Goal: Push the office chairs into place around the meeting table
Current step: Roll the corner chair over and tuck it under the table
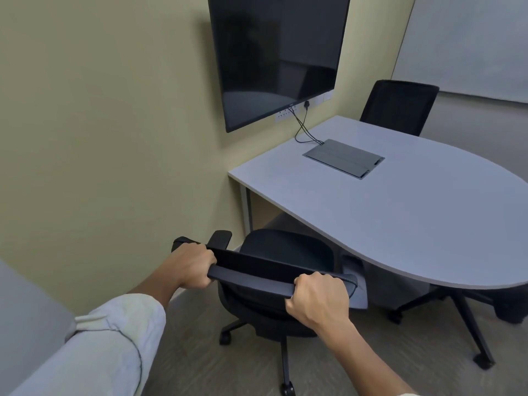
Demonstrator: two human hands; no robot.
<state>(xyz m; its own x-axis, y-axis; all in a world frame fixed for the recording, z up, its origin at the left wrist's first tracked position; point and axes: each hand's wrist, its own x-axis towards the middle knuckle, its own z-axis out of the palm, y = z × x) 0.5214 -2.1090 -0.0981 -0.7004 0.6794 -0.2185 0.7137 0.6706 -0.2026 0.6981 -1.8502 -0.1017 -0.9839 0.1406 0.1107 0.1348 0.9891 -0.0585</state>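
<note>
1. Both grips are closed on the top rail of the black mesh office chair [281,252] – left hand [192,265], right hand [317,298] – its seat just under the grey rounded meeting surface [400,212].
2. Risk: the black armrest [220,238] may strike the surface edge or the beige wall [100,138] if pushed crooked.

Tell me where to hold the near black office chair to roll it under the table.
Grip the near chair by the top edge of its backrest, from behind, as the left hand and right hand do now; that bar is broad, and the seat already faces the table.
</note>
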